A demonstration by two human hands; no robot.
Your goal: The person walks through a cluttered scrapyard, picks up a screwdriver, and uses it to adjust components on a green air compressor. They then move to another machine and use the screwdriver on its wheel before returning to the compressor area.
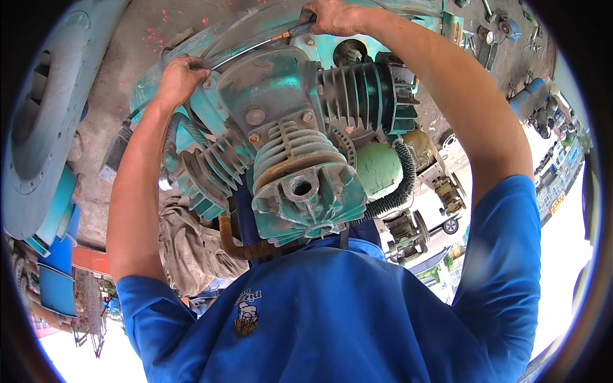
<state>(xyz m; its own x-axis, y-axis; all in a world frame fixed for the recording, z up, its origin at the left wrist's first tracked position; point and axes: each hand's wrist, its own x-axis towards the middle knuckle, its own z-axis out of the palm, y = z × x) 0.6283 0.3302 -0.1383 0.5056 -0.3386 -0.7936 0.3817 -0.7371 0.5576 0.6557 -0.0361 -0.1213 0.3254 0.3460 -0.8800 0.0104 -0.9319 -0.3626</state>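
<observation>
Beyond the green, grimy compressor pump (268, 89) with its finned cylinders, both my arms reach out to a thin metal tube (246, 51). A brass-coloured fitting (281, 36) sits on the tube near its right end, where a dark section begins. My left hand (182, 80) has its fingers closed at the tube's left end, beside the pump housing. Around the dark section, at the far side, my right hand (335, 17) is closed; its fingertips are partly hidden. One finned cylinder (300, 153) points toward me, and others stick out left and right.
A black ribbed hose (405, 179) curves past a light green rounded part (378, 169) on the right. Brown cloth (191, 246) lies at the left, near a dark box (117, 153). Large grey-green metalwork (54, 115) stands far left. Tools and motor parts (488, 48) lie on the ground, upper right.
</observation>
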